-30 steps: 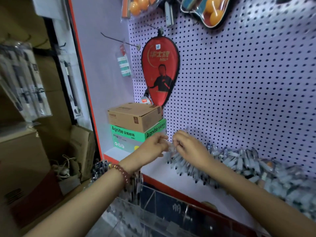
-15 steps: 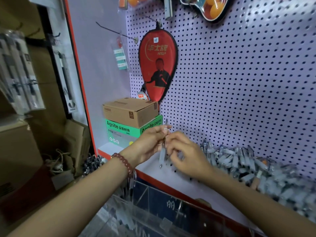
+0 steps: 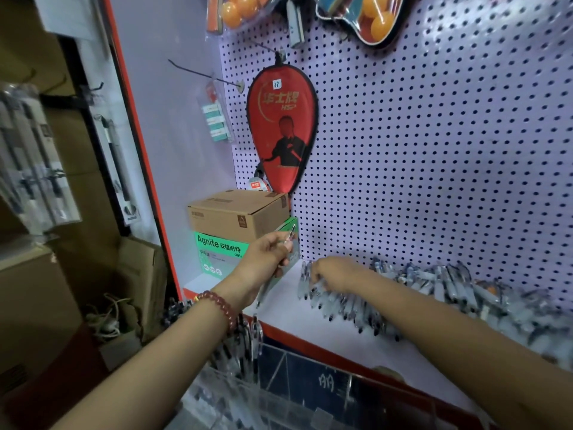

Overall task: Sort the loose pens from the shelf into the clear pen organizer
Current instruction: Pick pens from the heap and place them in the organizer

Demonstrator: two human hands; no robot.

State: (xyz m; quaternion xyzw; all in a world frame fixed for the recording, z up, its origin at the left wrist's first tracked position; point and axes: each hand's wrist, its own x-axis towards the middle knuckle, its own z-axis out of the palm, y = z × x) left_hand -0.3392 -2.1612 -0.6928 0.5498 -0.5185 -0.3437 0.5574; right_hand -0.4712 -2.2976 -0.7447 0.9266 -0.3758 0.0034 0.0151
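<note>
The left hand point(image 3: 267, 255) is clenched around a pen point(image 3: 273, 282), which slants from its clip end up by the green box point(image 3: 217, 252) down past the wrist to its tip above the white shelf point(image 3: 313, 325); whether more than 1 pen sits in that grip is unclear. A red bead bracelet point(image 3: 220, 305) circles the left wrist. Just to the right, and apart from the left hand, the right hand point(image 3: 336, 272) reaches down onto the left end of the loose pens point(image 3: 434, 283), which lie heaped in a long row on the shelf against the pegboard point(image 3: 434, 150). Its fingers bend into the pile, but blur hides whether they have closed on anything. Below the shelf's red front edge stands the clear pen organizer point(image 3: 288, 389), with several pens upright in its left compartment. A brown cardboard box point(image 3: 238, 215) rests on top of the green box, and a red paddle case point(image 3: 282, 128) hangs on the pegboard above them.
</note>
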